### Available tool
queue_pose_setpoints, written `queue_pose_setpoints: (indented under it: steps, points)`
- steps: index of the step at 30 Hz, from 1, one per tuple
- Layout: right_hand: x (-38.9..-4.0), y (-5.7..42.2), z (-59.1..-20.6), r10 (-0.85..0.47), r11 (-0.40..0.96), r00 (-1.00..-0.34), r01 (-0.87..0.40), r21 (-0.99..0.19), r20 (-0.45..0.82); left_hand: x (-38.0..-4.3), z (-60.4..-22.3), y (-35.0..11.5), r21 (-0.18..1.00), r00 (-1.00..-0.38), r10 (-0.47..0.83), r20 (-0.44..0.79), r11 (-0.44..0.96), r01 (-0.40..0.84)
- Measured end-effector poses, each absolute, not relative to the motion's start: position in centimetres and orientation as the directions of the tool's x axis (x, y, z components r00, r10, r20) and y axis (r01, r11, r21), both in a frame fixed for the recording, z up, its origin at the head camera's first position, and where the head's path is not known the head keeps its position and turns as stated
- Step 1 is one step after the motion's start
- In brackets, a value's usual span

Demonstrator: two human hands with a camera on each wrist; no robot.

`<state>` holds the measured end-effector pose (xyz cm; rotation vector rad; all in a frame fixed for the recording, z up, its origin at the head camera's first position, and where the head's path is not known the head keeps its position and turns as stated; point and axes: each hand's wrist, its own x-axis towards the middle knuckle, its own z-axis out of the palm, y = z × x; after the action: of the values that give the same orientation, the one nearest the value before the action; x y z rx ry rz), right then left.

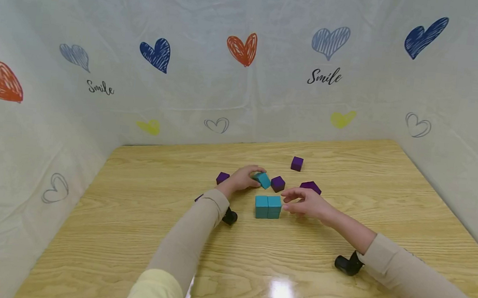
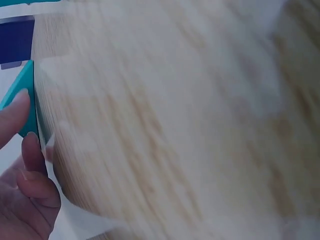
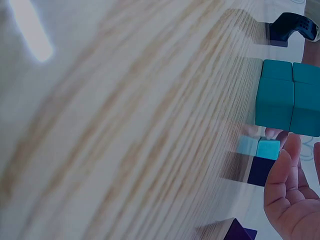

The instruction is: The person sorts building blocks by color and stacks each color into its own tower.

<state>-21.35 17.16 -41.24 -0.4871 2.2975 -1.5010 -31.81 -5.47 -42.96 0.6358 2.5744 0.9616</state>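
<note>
My left hand (image 1: pixel 244 178) pinches a tilted teal block (image 1: pixel 264 180) between thumb and fingers, low over the table. In the left wrist view, the thumb lies against the slanted teal face (image 2: pixel 30 112). Nearer to me stand teal blocks (image 1: pixel 268 207) set tightly side by side, with seams between them. To their right my right hand (image 1: pixel 309 205) hovers with loosely bent fingers and nothing in them. Its fingertips are very near the blocks' side in the right wrist view; contact is unclear. A purple block (image 1: pixel 278 183) sits just right of the held block.
A purple cube (image 1: pixel 296 164) lies farther back, and a purple angular block (image 1: pixel 311 186) is behind my right hand. Another purple block (image 1: pixel 223 178) stands left of my left hand. A dark piece (image 1: pixel 199 197) is mostly hidden by the left sleeve. A printed curtain (image 1: pixel 191 100) borders the wooden table (image 1: pixel 296 267).
</note>
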Motion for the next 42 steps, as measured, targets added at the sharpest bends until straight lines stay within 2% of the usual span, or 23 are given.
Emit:
queue_pose_setpoints:
  steps: [14, 23, 30, 36, 42]
  points:
    - [-21.3, 16.9, -41.2, -0.471, 0.379, -0.876, -0.092, -0.921, -0.106, -31.3, -42.8, -5.9, 0.712, -0.894, 0.434, -0.112, 0.663, 0.232]
    - [-21.4, 16.5, -41.3, -0.463, 0.385, -0.879, -0.086, -0.919, -0.111, -31.3, -43.2, -6.3, 0.789, -0.914, 0.389, -0.114, 0.595, 0.155]
    - [-21.4, 16.4, -41.3, -0.449, 0.387, -0.885, -0.064, -0.92, -0.127, -31.1, -42.8, -6.6, 0.867, -0.927, 0.356, -0.115, 0.491, 0.081]
    - [-21.4, 16.3, -41.2, -0.448, 0.384, -0.886, -0.071, -0.92, -0.118, -30.1, -41.5, -6.7, 0.901, -0.924, 0.366, -0.113, 0.43, 0.06]
    - [-21.2, 16.3, -41.3, -0.45, 0.388, -0.888, -0.096, -0.917, -0.098, -29.2, -40.3, -6.7, 0.902, -0.916, 0.388, -0.099, 0.425, 0.082]
